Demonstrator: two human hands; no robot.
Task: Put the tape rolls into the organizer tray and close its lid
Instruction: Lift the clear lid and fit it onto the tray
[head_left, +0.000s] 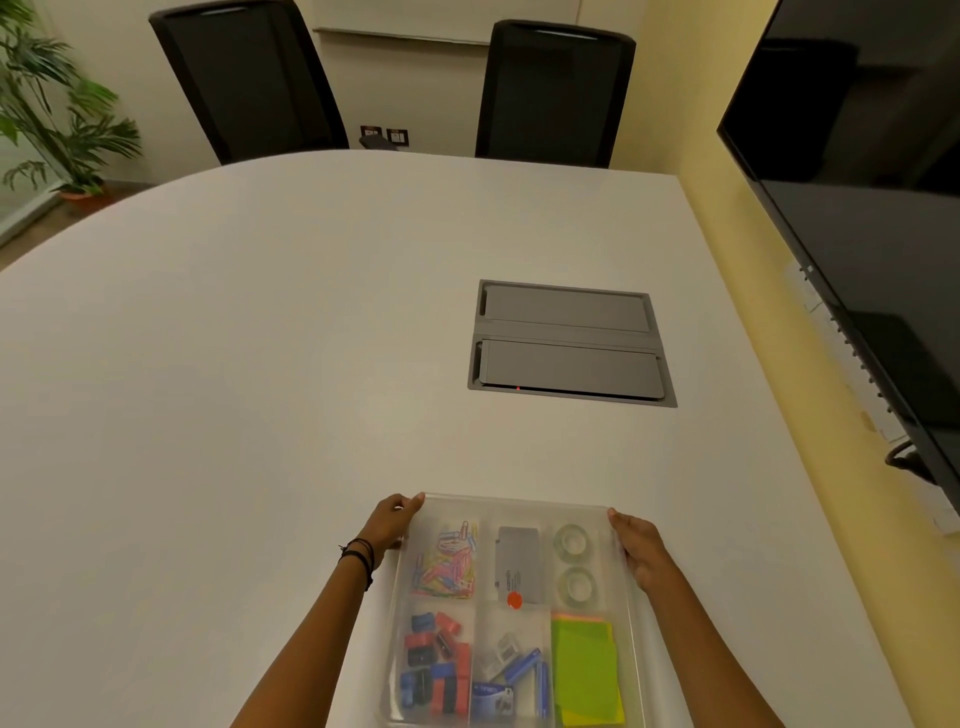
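A clear plastic organizer tray (519, 503) lies on the white table at the bottom centre, with a translucent lid over it. Two clear tape rolls (572, 540) (577, 584) sit in its far right compartment, one behind the other. My left hand (390, 522) grips the tray's far left corner, thumb on top of the lid. My right hand (640, 548) holds the far right edge the same way. Other compartments hold coloured paper clips, a grey stapler box, sharpeners, blue pens and green sticky notes.
A grey cable hatch (571, 343) is set flush in the table beyond the tray. Two black chairs (249, 78) (553, 93) stand at the far edge. A dark wall screen (857, 208) hangs on the right. A potted plant (47, 104) stands far left.
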